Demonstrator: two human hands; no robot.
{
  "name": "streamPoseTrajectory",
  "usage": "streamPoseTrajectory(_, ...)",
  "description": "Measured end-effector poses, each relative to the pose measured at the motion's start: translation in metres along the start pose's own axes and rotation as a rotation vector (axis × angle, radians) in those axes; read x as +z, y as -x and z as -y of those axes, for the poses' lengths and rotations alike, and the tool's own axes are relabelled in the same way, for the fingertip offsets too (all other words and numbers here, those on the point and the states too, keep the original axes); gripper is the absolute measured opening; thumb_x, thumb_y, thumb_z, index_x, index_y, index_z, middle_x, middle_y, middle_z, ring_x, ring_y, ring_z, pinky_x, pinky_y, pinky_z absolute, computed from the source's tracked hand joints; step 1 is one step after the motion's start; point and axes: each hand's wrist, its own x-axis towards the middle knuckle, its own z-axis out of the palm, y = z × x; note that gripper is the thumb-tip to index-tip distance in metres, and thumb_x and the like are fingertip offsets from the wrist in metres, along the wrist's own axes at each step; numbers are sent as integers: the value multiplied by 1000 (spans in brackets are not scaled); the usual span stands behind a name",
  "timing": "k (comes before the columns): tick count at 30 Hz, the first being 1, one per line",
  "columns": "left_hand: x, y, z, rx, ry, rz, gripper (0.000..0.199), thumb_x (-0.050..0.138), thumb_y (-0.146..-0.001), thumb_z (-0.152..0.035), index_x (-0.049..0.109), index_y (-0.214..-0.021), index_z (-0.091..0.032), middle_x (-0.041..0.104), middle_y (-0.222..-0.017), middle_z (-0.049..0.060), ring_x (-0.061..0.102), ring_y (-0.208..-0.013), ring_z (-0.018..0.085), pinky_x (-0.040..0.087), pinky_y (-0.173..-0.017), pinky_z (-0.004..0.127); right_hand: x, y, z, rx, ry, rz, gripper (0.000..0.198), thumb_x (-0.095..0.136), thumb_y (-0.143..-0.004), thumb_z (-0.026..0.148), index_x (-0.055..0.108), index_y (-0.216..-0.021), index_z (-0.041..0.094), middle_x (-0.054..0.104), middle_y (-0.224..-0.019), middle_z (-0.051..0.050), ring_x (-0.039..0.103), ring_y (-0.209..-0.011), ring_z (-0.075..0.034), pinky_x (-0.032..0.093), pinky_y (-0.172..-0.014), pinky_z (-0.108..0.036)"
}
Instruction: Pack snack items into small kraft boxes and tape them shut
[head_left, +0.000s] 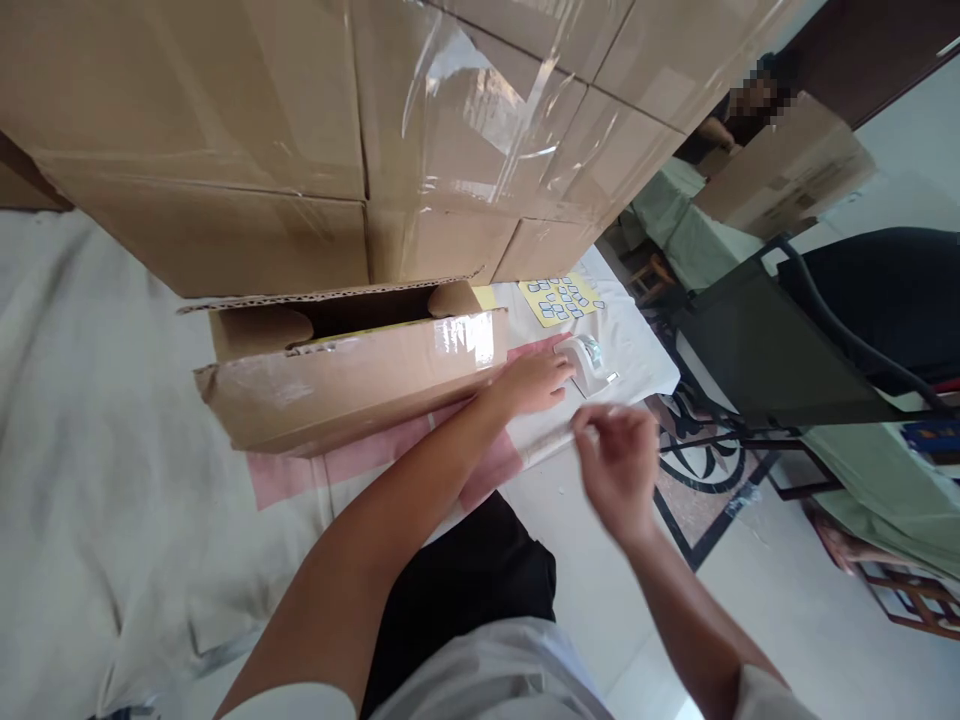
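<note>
My left hand (pixel 531 383) reaches across to a white tape dispenser (pixel 589 365) with a roll of clear tape; its curled fingers rest against the dispenser's near end. Nearer to me and to the right, my right hand (pixel 621 460) is raised at the table edge, thumb and forefinger pinched together. It is slightly blurred, and whatever the pinch holds is too small to make out. Left of my hands lies a narrow open cardboard box (pixel 375 375), flaps up, with shiny clear tape on its near side. Pink paper (pixel 382 450) shows under it.
Large taped cardboard boxes (pixel 262 230) stand behind the open box. A yellow sheet with small stickers (pixel 559 300) lies past the dispenser. On the right are a dark folding chair (pixel 780 340) and, farther back, another person beside a cardboard box (pixel 787 170) on a green-covered table.
</note>
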Motion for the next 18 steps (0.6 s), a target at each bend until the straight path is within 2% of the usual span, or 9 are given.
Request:
streamPoseTrajectory(2, -1, -1, 0, -11, 10, 5, 22, 54, -93, -23, 66, -111, -20, 67, -119, 8, 63, -113, 27, 49, -93, 41, -5, -77, -17, -66, 61, -145, 37, 70, -84, 17, 40, -102, 27, 57, -89, 3, 63, -84, -14, 51, -82, -32)
streamPoseTrajectory(3, -3, -1, 0, -14, 14, 10, 22, 53, -94, -23, 66, -111, -19, 67, -120, 9, 62, -116, 28, 49, -94, 40, -5, -115, -30, -21, 81, -132, 38, 68, -83, 17, 38, -103, 27, 57, -86, 4, 63, -82, -14, 51, -80, -31)
streamPoseTrajectory(4, -5, -1, -1, -16, 17, 17, 23, 53, -94, -23, 66, -112, -19, 67, -120, 9, 61, -118, 28, 49, -95, 40, -2, -149, -44, 70, 105, -84, 39, 67, -83, 15, 37, -105, 26, 58, -83, 5, 62, -81, -14, 50, -79, -30)
streamPoseTrajectory(6, -9, -1, -2, -20, 21, 36, 24, 52, -94, -22, 67, -113, -18, 67, -122, 10, 61, -121, 28, 50, -97, 40, 9, -204, -74, 364, 236, 4, 46, 67, -79, 11, 36, -110, 24, 59, -83, 4, 62, -80, -14, 49, -73, -27)
streamPoseTrajectory(7, -11, -2, -3, -22, 22, 45, 25, 52, -94, -21, 67, -113, -18, 67, -123, 10, 61, -121, 28, 50, -98, 40, 15, -225, -86, 511, 353, 32, 51, 70, -75, 10, 37, -112, 24, 58, -83, 4, 61, -80, -14, 48, -71, -26)
streamPoseTrajectory(8, -13, -2, -3, -24, 23, 55, 24, 52, -95, -21, 67, -113, -18, 67, -124, 10, 61, -121, 28, 49, -98, 40, 21, -240, -98, 580, 402, 42, 55, 73, -71, 9, 39, -112, 21, 57, -82, 3, 60, -78, -16, 47, -67, -27)
streamPoseTrajectory(11, -17, -4, -4, -36, 31, 77, 23, 52, -95, -21, 69, -109, -17, 68, -124, 11, 63, -119, 28, 50, -99, 41, 36, -263, -121, 661, 496, 81, 61, 78, -65, 8, 43, -114, 16, 56, -83, 0, 56, -74, -18, 44, -62, -29)
streamPoseTrajectory(15, -19, -6, -5, -45, 51, 95, 24, 54, -94, -20, 70, -109, -13, 68, -121, 13, 60, -126, 30, 48, -104, 42, 47, -268, -137, 608, 586, 134, 65, 79, -65, 8, 43, -119, 16, 57, -91, -2, 55, -79, -18, 44, -68, -30)
streamPoseTrajectory(18, -19, -6, -5, -39, 72, 94, 24, 54, -93, -19, 71, -108, -14, 69, -120, 13, 53, -135, 31, 45, -109, 44, 50, -270, -143, 578, 619, 168, 62, 77, -69, 7, 43, -120, 15, 59, -93, -3, 57, -87, -20, 44, -77, -32)
